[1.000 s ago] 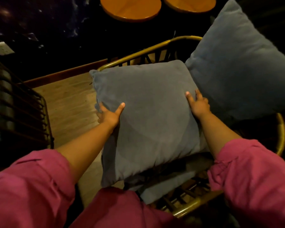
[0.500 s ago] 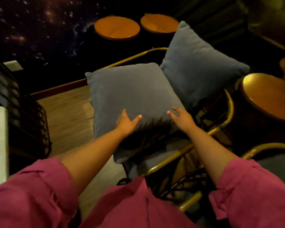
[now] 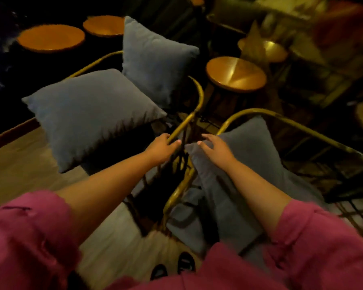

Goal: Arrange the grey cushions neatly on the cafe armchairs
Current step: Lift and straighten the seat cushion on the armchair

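Note:
Two grey cushions sit on the left armchair [image 3: 199, 95]. One cushion [image 3: 92, 116] leans across the seat, and a second cushion [image 3: 153, 59] stands upright at the back. A third grey cushion [image 3: 254, 155] lies in the right armchair [image 3: 266, 115], slumped against its left side. My left hand [image 3: 161, 148] hovers at the gold rail of the left armchair with its fingers loose and nothing in them. My right hand [image 3: 217, 150] rests on the top corner of the third cushion with its fingers spread. The image is blurred.
Round wooden tables stand behind the chairs [image 3: 50, 38], [image 3: 104, 25] and to the right [image 3: 236, 73], [image 3: 275, 51]. The two armchairs' gold frames almost touch between my hands. Wooden floor [image 3: 19, 164] lies to the left. My shoes [image 3: 172, 266] show below.
Both hands have let go of the front cushion on the left armchair and moved right. The view has swung right, and the second armchair and its cushion have come into sight.

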